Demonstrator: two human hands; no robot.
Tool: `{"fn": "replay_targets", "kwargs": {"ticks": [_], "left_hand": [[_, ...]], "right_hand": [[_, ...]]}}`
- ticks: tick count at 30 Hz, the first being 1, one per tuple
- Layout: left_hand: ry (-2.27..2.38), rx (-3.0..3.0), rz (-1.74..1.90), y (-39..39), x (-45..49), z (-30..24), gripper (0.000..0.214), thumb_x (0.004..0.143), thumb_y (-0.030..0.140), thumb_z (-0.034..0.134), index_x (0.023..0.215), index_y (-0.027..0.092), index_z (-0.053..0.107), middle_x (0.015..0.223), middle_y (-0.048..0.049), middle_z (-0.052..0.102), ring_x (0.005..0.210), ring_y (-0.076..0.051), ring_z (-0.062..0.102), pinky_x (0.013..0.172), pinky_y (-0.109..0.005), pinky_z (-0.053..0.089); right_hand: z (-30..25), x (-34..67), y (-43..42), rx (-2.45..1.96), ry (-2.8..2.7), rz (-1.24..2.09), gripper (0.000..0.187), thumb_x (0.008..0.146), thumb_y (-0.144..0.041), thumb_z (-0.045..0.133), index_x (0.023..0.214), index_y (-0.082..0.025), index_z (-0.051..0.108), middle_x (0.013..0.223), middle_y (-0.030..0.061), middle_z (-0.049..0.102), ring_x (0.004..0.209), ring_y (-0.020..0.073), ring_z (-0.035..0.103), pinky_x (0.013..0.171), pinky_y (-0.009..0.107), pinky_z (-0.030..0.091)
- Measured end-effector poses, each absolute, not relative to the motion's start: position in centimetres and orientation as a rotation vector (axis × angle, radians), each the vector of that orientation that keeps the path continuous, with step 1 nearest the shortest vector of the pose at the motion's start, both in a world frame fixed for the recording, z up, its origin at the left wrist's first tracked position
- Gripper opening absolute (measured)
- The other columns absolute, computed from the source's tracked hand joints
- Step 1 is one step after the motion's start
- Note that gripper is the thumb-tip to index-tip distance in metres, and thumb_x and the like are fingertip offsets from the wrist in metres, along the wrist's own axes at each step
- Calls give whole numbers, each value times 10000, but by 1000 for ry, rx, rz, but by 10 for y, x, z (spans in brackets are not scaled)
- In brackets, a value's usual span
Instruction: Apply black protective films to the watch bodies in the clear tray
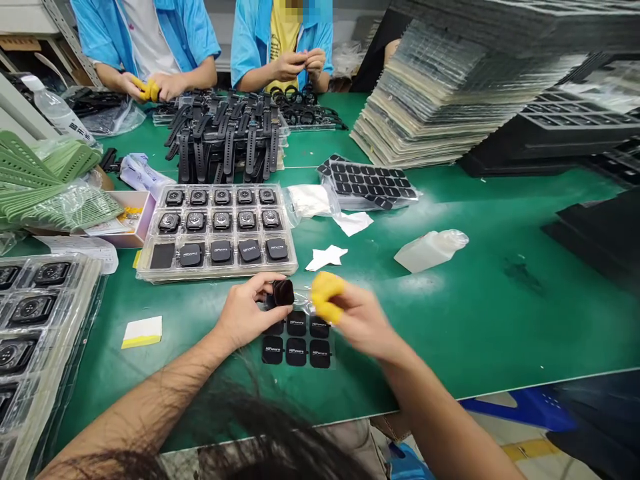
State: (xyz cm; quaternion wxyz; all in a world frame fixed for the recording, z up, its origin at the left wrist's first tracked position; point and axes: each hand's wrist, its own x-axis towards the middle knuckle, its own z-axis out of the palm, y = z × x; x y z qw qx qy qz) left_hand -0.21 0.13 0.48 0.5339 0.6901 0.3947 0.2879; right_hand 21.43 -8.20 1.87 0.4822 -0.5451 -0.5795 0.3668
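My left hand (250, 308) pinches a black smartwatch case (283, 292) without a strap, its dark glossy screen turned up. Just to the right, my right hand (357, 313) wears yellow finger cots and is blurred by motion. Its thumb and fingers curl together, and whatever they grip cannot be made out. Beneath both hands lies a clear sheet of black square screen stickers (296, 352) with white lettering. Beyond my left hand stands a clear plastic tray (217, 272) of watch cases in rows; most in the nearest row have black lettered covers.
A white bottle (425, 252) lies right of scraps of white paper (326, 257). More sticker sheets (373, 181), a tall stack of trays (430, 100) and black watch straps (230, 133) stand farther back. Another tray (55, 313) fills the left edge. Two co-workers in blue sit opposite.
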Motion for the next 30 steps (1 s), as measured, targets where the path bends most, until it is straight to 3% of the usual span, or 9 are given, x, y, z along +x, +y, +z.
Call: {"fn": "replay_targets", "kwargs": {"ticks": [2, 5, 8, 10, 14, 16, 20, 25, 30], "left_hand": [[944, 1619, 691, 2, -2, 5, 482, 764, 270, 902, 1228, 210, 788, 961, -54, 845, 922, -242, 812, 904, -379, 658], [936, 1580, 683, 1, -2, 6, 490, 760, 284, 921, 1224, 219, 780, 966, -51, 846, 929, -240, 809, 933, -394, 656], [937, 1571, 673, 1, -2, 9, 478, 771, 261, 912, 1225, 214, 769, 987, -50, 850, 957, -242, 809, 938, -396, 653], [943, 1584, 672, 0, -2, 11, 465, 781, 236, 898, 1225, 210, 765, 1006, -49, 853, 970, -240, 810, 936, -389, 653], [952, 1603, 680, 0, -1, 14, 449, 778, 211, 881, 1212, 204, 765, 1021, -49, 856, 983, -239, 814, 930, -375, 653], [955, 1584, 678, 1, -1, 14, 454, 767, 221, 881, 1206, 206, 765, 1000, -45, 854, 972, -235, 816, 922, -366, 651], [965, 1522, 675, 3, 0, 9, 500, 739, 248, 895, 1218, 198, 760, 969, -50, 849, 938, -228, 815, 893, -344, 643], [934, 1473, 690, 4, 0, 1, 528, 703, 224, 889, 1215, 178, 767, 992, -63, 855, 925, -236, 818, 891, -355, 653], [960, 1459, 724, 3, 0, 3, 523, 698, 183, 866, 1215, 182, 787, 948, -48, 854, 915, -234, 822, 896, -348, 659]], "right_hand": [[18, 244, -96, -1411, -1224, 1010, 318, 906, -624, 770, 836, -319, 711, 774, 42, 652, 563, 196, 543, 508, 389, 469], [9, 279, -111, -1786, -1338, 734, 257, 790, -526, 915, 794, -350, 727, 820, 70, 713, 587, 233, 556, 508, 423, 423], [0, 289, -103, -1978, -1453, 262, 185, 849, -447, 866, 803, -344, 720, 986, 109, 745, 699, 271, 598, 566, 428, 415], [-3, 285, -81, -1984, -1409, 155, 125, 905, -433, 808, 914, -324, 748, 1024, 118, 736, 766, 278, 613, 621, 414, 437], [-1, 275, -24, -1973, -1375, 294, 202, 794, -372, 902, 885, -252, 767, 810, 50, 694, 675, 196, 565, 637, 340, 428], [8, 272, -8, -1913, -1365, 378, 178, 818, -357, 878, 855, -224, 766, 730, 28, 682, 623, 168, 539, 631, 328, 419], [28, 251, -16, -1693, -1445, 451, 234, 921, -443, 799, 1008, -227, 822, 852, 53, 748, 699, 186, 595, 702, 360, 488], [22, 211, -42, -1367, -1819, 576, 124, 964, -391, 751, 950, -314, 847, 953, 55, 779, 880, 233, 720, 790, 367, 577], [12, 206, -44, -1367, -1770, 473, 91, 955, -332, 775, 928, -290, 850, 905, 51, 763, 807, 213, 716, 732, 347, 570]]}}
